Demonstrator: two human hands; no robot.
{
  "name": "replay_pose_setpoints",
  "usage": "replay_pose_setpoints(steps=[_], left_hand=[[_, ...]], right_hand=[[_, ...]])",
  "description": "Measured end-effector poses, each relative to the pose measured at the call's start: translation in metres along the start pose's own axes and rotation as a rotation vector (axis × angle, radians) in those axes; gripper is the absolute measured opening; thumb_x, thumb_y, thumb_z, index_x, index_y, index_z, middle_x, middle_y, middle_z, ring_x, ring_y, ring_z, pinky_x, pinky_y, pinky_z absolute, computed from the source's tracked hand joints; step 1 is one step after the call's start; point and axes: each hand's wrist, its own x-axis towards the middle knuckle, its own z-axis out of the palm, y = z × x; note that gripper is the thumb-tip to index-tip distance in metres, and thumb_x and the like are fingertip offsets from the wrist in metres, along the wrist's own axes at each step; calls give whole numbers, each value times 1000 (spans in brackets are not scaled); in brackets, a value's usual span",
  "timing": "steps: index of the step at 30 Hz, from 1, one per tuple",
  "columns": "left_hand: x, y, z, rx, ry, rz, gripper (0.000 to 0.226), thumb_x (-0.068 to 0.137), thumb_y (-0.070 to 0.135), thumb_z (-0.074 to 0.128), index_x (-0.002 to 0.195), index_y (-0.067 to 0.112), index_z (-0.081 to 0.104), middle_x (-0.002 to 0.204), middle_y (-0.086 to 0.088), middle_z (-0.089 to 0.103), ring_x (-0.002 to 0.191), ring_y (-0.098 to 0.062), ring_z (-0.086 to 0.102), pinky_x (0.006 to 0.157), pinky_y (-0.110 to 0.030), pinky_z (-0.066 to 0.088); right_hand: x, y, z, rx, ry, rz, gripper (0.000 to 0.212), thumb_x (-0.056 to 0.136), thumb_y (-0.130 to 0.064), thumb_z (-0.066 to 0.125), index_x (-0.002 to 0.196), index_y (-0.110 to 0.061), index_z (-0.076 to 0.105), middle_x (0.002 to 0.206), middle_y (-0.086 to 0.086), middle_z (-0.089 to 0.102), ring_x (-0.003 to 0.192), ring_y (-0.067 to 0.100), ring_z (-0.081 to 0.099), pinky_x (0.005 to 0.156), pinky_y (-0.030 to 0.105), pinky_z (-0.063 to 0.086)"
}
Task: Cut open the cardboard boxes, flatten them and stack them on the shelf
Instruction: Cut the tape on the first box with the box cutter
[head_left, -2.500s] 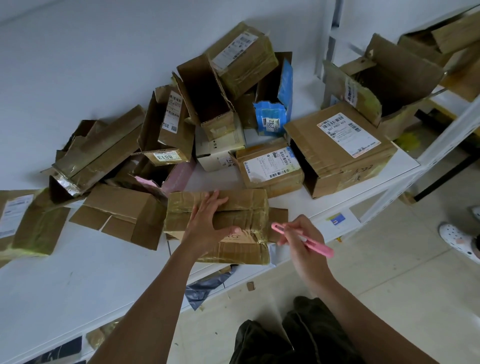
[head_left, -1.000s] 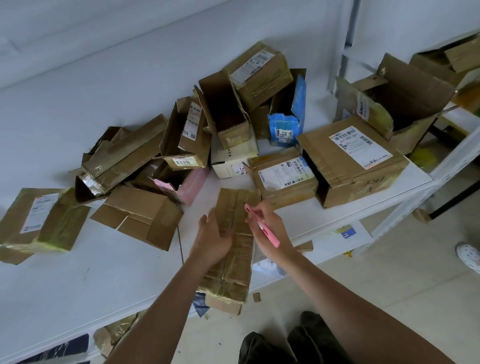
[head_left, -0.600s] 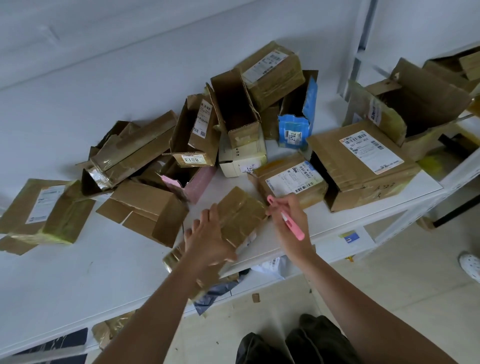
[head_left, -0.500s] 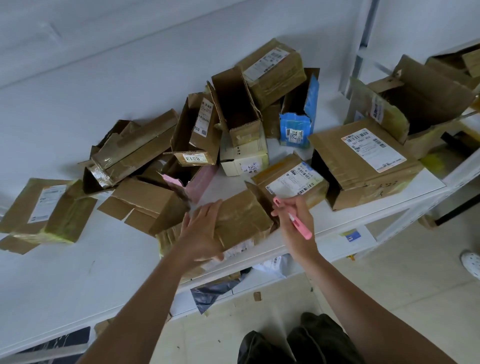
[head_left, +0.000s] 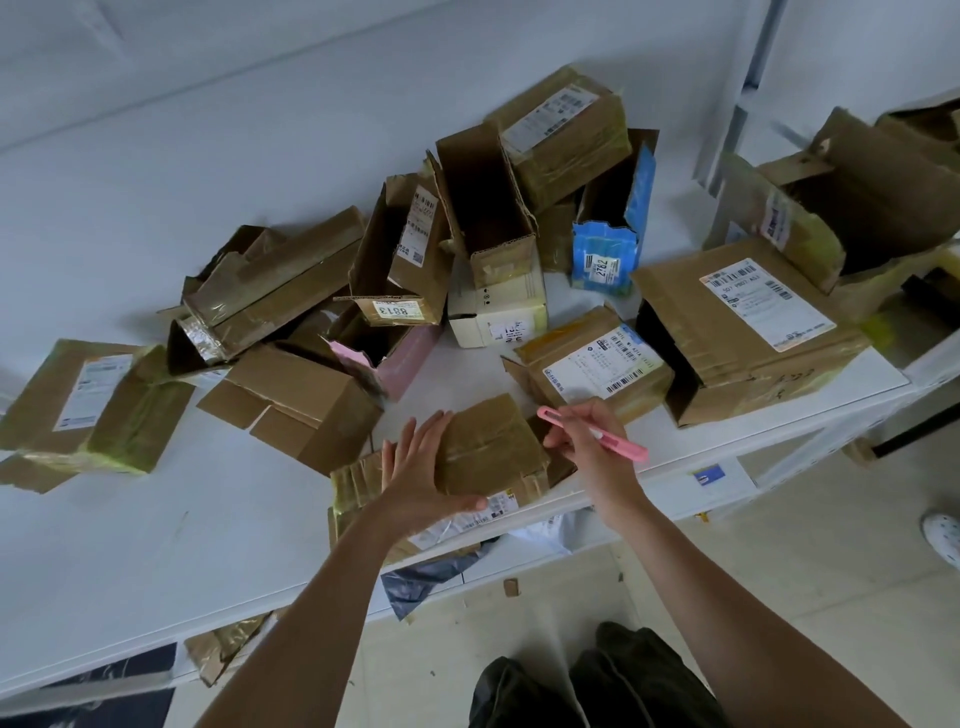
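A long brown taped cardboard box (head_left: 488, 447) lies at the front edge of the white shelf (head_left: 156, 545), its near end hanging over the edge. My left hand (head_left: 421, 478) holds it, fingers laid on its top face and thumb curled round the near side. My right hand (head_left: 587, 441) grips a pink box cutter (head_left: 597, 434) like a pen, its tip pointing left just above the box's far right corner. I cannot tell whether the tip touches the cardboard.
Several opened and sealed boxes crowd the shelf behind: a labelled box (head_left: 597, 364) right behind the cutter, a big labelled box (head_left: 743, 322), a blue box (head_left: 608, 249), a white box (head_left: 498, 312). More boxes sit on the right rack (head_left: 857, 208). Scraps lie on the floor (head_left: 511, 587).
The box was turned on the shelf from lengthwise to crosswise under my left hand. My right hand with the cutter stayed at its right end and now sits near its far corner.
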Motion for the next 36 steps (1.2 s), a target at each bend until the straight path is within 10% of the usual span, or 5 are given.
replay_pose_setpoints(steps=[5,17,29,36], left_hand=[[2,-5,3,1,12,4,120,64,65,79,154,37,6,162,12,2,149,-13,-13,114,-39,-21],[5,-8,7,10,18,-4,118,66,67,76,154,38,5,162,13,3,149,-14,-11,113,-39,-22],[5,-5,4,-7,30,-22,113,67,63,78,153,40,8,161,12,7,149,-14,-7,118,-43,-16],[3,-3,3,-15,35,-29,114,65,62,81,152,38,12,160,10,9,149,-16,-6,118,-45,-14]], right_hand=[[13,-4,4,-58,-70,26,11,98,-14,56,88,-19,58,72,-8,71,73,5,67,78,27,44],[12,-10,-15,-65,-189,76,15,96,-11,57,82,-15,60,72,3,69,86,9,69,109,59,36],[-12,-15,-48,-218,-245,11,15,99,-13,52,85,-12,57,79,3,72,97,1,67,86,25,41],[14,-18,-6,-94,-225,33,9,100,-13,52,91,-13,56,89,8,73,93,9,70,105,44,43]])
